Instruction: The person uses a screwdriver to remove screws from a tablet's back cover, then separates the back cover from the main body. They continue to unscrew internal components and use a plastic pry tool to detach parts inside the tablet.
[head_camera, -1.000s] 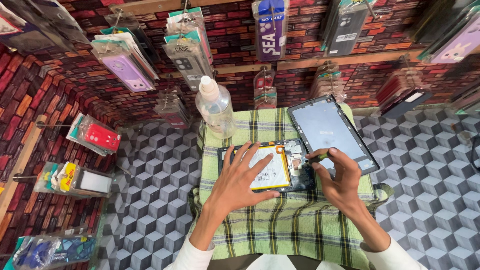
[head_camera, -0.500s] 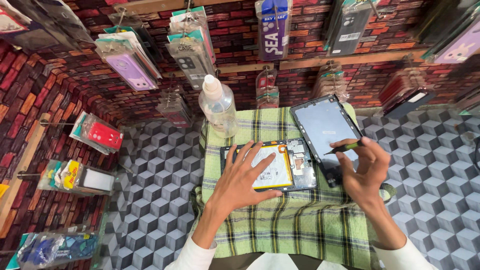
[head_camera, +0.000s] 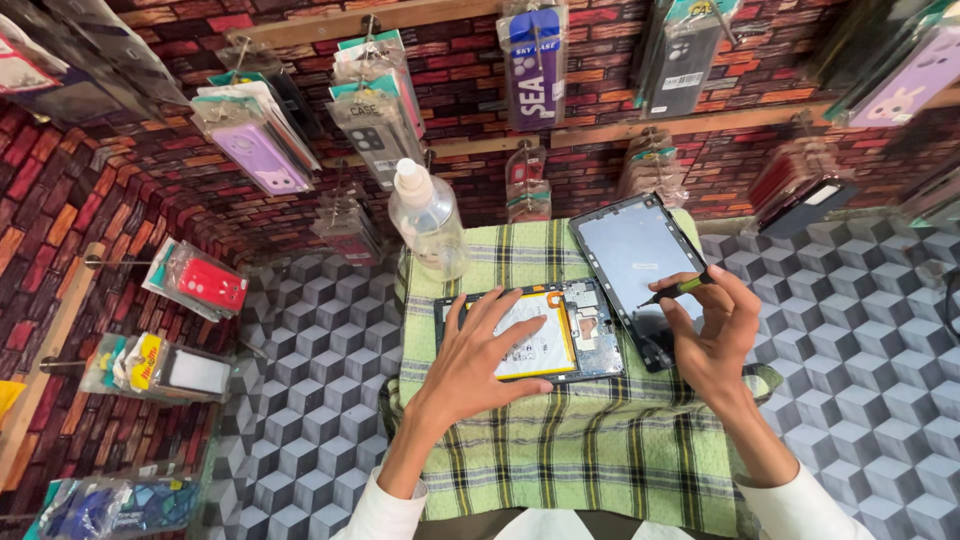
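- Green checked cloth (head_camera: 560, 450) covered the small work surface, and on it lay an opened tablet (head_camera: 535, 335) with its back off, pale battery and grey boards showing.
- Left hand (head_camera: 478, 362) was pressed flat on that tablet, fingers spread wide and loose, gripping nothing, palm near the front edge of the tablet.
- Right hand (head_camera: 712, 340) was lifted just to the right of the tablet, fingers pinched round a thin screwdriver (head_camera: 676, 291) with a green and black handle.
- Screwdriver's tip pointed left, hanging over the lower part of the detached screen panel (head_camera: 635, 262).
- That dark panel lay tilted, just beside the tablet's right end, its far corner reaching towards the brick-patterned wall.
- Clear plastic bottle (head_camera: 428, 220) with a white nozzle stood upright at the cloth's far left corner, apart from both hands.
- Packaged phone cases (head_camera: 255, 140) hung on pegs along the wall above.
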